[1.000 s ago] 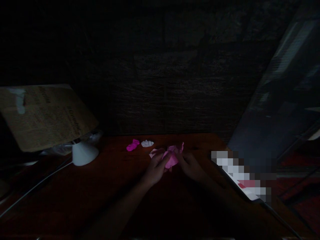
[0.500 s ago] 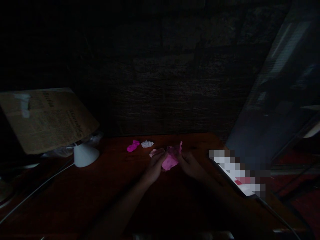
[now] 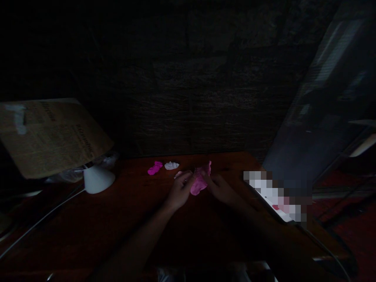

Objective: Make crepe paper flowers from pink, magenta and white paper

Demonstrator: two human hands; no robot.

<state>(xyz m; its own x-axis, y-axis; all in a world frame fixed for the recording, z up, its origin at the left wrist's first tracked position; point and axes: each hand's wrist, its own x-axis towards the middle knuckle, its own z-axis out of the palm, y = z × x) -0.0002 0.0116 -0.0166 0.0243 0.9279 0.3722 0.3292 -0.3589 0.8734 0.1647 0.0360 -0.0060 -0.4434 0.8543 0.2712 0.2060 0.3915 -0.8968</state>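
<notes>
The scene is very dark. Both my hands meet over the far middle of a reddish-brown wooden table (image 3: 88, 231). My left hand (image 3: 179, 192) and my right hand (image 3: 219, 188) are closed on a crumpled pink piece (image 3: 199, 182) of soft material, held between them just above the tabletop. A paler pink scrap (image 3: 178, 174) lies partly hidden behind my left fingers. Further back on the table lie a small magenta piece (image 3: 154, 168) and a small white piece (image 3: 171, 165), side by side.
A white cone-shaped lamp base (image 3: 98, 178) with a cable (image 3: 38, 221) stands at the left, beneath a tilted brown printed board (image 3: 49, 135). A flat white device (image 3: 276, 199) lies at the right table edge. A dark rough wall (image 3: 190, 98) rises behind.
My hands have stayed together on the pink piece, kneading it slightly; the piece looks more bunched. The view has shifted a little downward and left.
</notes>
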